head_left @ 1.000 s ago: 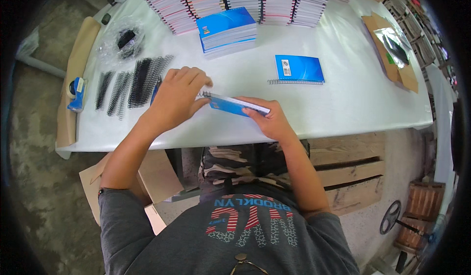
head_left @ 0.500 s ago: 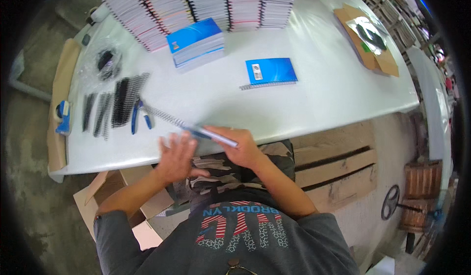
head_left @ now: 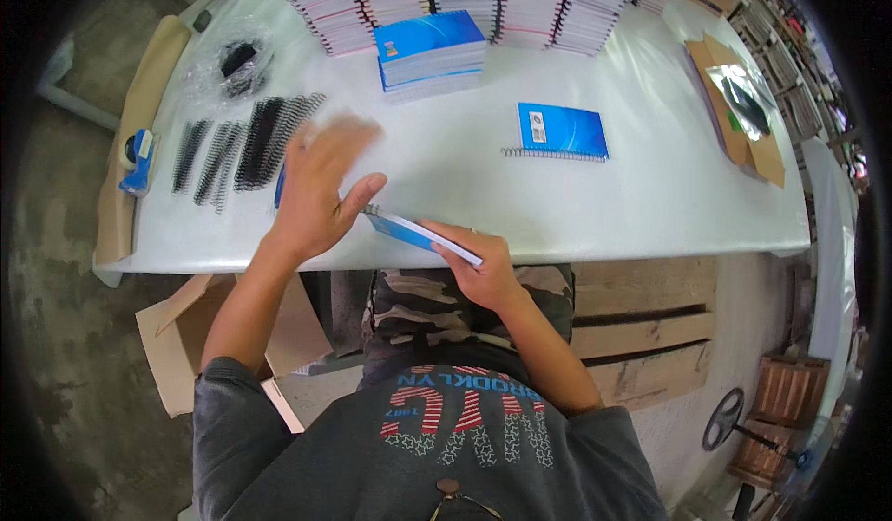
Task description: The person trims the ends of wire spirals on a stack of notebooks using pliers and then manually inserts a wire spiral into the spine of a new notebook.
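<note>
In the head view, a blue notebook [head_left: 420,235] is pinched edge-up in the right hand [head_left: 478,275] at the near edge of the white table [head_left: 650,196], while the left hand [head_left: 321,191] is spread open and blurred, thumb touching the notebook's spiral end. Black spiral coils [head_left: 246,140] are laid out just left of it, and a bound blue notebook [head_left: 562,131] plus a blue-topped stack [head_left: 429,49] are seen farther back.

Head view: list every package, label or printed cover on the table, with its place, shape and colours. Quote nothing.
Blue notebook: held by right hand at the near edge, left hand touching its end; thin, blue cover.
Spiral notebook: lying alone mid-table; blue cover with a small white label.
Blue-covered stack: far side; rectangular, white label patch.
Clear plastic bag: far left; crinkled, dark contents.
Cardboard sheet: far right; brown, shiny packet on top.
</note>
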Available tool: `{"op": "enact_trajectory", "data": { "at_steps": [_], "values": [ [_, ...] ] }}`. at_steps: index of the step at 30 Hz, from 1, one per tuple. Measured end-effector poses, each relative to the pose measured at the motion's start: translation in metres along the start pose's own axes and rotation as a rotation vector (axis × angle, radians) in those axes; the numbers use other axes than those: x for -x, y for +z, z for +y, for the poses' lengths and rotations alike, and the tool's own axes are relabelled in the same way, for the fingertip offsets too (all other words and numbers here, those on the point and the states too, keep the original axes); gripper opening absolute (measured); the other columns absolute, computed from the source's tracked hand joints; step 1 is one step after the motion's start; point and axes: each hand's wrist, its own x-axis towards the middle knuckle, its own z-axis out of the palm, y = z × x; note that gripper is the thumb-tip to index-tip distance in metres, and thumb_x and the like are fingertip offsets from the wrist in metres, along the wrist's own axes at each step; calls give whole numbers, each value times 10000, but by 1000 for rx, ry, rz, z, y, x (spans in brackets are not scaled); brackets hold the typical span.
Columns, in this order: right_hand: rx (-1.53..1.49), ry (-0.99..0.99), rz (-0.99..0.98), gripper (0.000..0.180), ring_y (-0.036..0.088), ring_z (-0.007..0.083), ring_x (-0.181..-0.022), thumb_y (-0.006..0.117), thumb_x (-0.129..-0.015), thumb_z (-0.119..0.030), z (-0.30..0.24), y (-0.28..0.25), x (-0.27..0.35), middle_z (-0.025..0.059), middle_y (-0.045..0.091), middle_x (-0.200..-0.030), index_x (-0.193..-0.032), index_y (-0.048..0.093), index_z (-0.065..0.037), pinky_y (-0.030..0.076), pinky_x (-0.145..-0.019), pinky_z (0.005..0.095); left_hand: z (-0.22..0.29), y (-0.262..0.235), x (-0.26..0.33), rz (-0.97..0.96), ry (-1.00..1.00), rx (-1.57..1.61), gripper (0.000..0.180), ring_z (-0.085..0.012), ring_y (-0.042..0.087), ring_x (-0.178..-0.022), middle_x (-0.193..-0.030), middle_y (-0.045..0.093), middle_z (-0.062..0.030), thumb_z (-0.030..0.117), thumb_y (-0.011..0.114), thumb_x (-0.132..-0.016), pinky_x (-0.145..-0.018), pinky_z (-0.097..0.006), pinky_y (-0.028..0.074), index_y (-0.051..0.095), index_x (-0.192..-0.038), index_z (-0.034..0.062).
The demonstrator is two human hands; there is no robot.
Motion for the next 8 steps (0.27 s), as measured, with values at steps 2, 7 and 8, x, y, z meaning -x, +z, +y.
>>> {"op": "enact_trajectory", "data": {
  "at_steps": [2,7,8],
  "values": [
    [-48,47,-14,272,655,199,-865,587,-874,-57,-4,-3,-2,132,670,-1030,-1144,615,-38,491,-764,279,-9,-12,6,-217,-8,188,404,-305,485,-1158,-1190,573,-135,311,583,-879,-1016,-459,276,559,-1206,76],
    [-180,181,-54,292,621,144,-898,590,-884,-87,-3,-6,-8,141,666,-1045,-1169,601,-23,479,-799,267,-4,-34,-8,-621,-146,376,266,-246,549,-1060,-1096,624,-126,197,608,-873,-978,-398,338,631,-1123,109],
    [-192,225,-111,307,619,147,-915,592,-887,-100,-2,-8,-7,144,660,-1065,-1186,593,-30,474,-810,261,2,-36,-13,-661,-184,362,264,-244,543,-1071,-1102,624,-129,192,604,-877,-984,-409,331,630,-1127,111]
  ]
}}
